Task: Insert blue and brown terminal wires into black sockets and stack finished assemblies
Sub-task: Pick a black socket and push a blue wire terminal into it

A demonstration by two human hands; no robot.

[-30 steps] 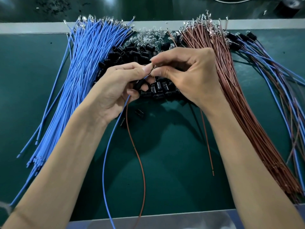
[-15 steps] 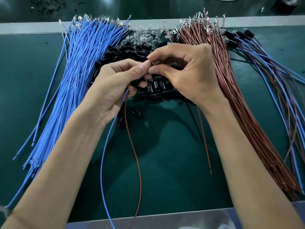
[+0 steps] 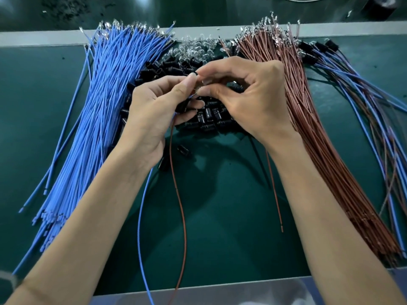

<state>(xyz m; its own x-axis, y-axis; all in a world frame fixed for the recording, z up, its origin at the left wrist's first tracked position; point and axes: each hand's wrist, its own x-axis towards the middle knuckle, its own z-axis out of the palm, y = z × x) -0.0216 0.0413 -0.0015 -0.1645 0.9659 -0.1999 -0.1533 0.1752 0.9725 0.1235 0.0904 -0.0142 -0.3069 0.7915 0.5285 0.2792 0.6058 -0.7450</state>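
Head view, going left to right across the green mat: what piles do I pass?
Blue wires → black sockets → brown wires → finished assemblies. The hands overlap the sockets, so they are left out.

bench [image 3: 220, 227]: dark green mat | far edge: pale grey strip [image 3: 33, 38] | beyond: dark speckled surface [image 3: 66, 9], black roll [image 3: 378, 5] far right

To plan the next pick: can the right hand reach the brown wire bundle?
Probably yes: the brown wire bundle lies just beside the right hand, nothing between, though its fingers are pinching the socket.
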